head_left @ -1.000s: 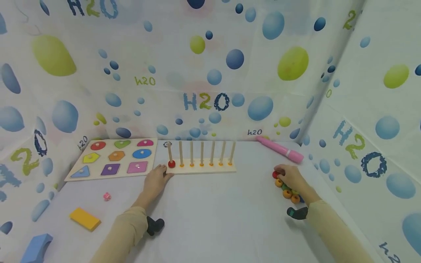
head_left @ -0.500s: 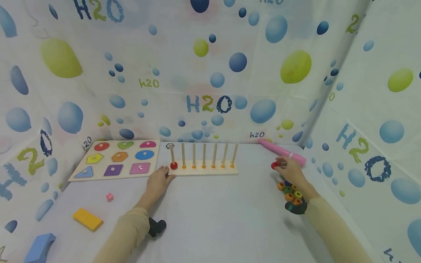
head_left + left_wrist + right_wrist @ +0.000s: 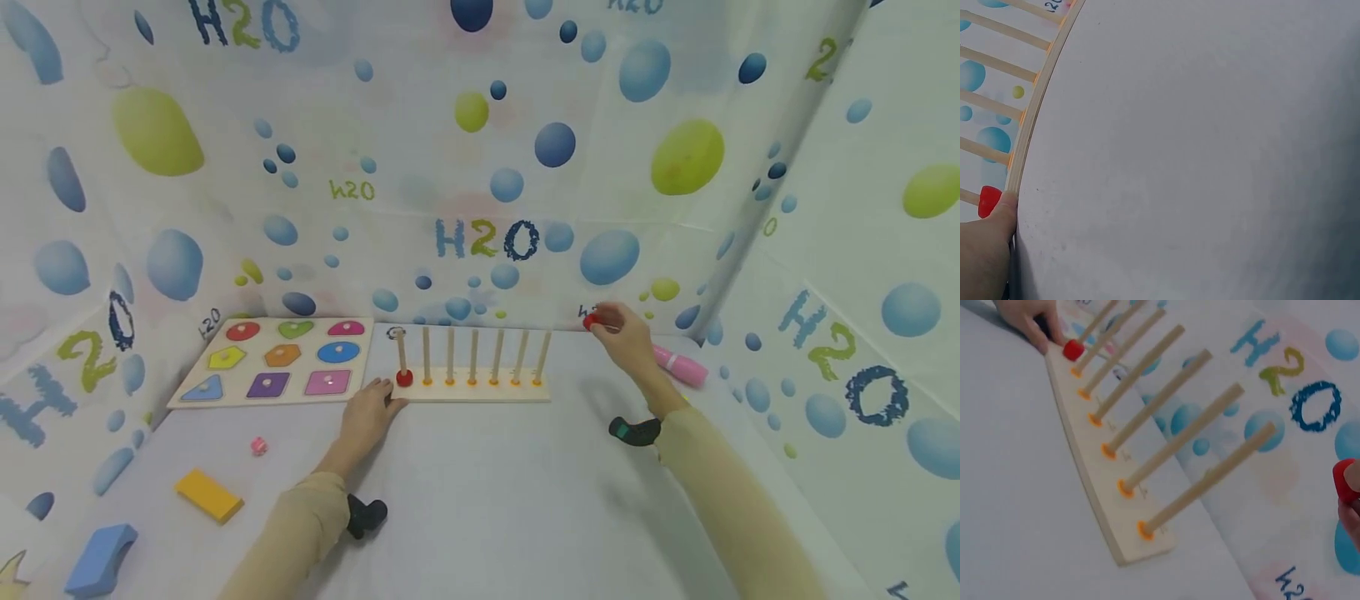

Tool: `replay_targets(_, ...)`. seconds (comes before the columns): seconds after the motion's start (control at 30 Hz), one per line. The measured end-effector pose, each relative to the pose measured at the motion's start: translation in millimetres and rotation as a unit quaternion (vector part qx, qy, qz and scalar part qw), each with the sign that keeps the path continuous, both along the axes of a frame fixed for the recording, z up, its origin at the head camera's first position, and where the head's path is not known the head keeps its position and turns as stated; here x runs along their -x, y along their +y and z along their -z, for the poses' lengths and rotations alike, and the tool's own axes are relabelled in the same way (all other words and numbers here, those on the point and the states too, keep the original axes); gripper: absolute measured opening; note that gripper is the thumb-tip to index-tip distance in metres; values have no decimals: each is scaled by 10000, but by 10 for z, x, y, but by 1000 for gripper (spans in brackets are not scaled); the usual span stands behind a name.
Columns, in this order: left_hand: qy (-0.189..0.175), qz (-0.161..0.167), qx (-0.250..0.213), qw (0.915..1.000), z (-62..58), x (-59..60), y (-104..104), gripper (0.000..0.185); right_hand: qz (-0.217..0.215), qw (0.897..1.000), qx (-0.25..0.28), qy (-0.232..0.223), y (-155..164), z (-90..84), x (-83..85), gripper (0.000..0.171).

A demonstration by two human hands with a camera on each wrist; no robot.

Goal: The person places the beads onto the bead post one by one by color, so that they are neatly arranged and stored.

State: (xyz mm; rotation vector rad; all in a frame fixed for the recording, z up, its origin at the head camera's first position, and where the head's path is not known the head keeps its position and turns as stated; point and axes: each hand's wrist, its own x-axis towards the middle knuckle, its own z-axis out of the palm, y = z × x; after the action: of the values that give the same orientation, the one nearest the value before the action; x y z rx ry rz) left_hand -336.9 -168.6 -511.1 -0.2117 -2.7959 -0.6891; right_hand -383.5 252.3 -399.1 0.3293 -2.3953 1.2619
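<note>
A wooden peg board (image 3: 480,392) with several upright pegs stands at the back of the table. A red bead (image 3: 404,378) sits at the foot of its leftmost peg. My left hand (image 3: 369,414) rests on the table with its fingertips against the board's left end (image 3: 1011,187), next to that bead (image 3: 987,201). My right hand (image 3: 619,332) is raised to the right of the pegs and pinches a second red bead (image 3: 591,321); in the right wrist view this bead (image 3: 1345,481) shows at the right edge, beyond the last peg (image 3: 1207,481).
A shape puzzle board (image 3: 279,369) lies to the left of the pegs. A pink cylinder (image 3: 678,364) lies behind my right forearm. A yellow block (image 3: 209,495), a blue block (image 3: 100,560) and a small pink piece (image 3: 258,446) lie at the front left. Printed curtain walls enclose the table.
My right hand lifted a red bead from the pile of beads on the right and carried it up and left toward the pegs. The left hand stayed at the board's end.
</note>
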Motion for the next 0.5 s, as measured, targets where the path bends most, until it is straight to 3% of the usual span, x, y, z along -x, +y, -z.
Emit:
replay_targets(0.17, -9, 18, -61, 10000, 10, 8, -4, 49, -211, 9974, 186, 669, -472, -115, 128, 31)
replay_targets(0.3, 14, 33, -93, 10000, 17, 2, -12, 49, -600, 9945, 388, 764, -868, -187, 169, 30)
replay_targets(0.5, 69, 36, -32, 10000, 31, 33, -9, 47, -1237, 9893, 162, 751, -1464, -233, 214, 31)
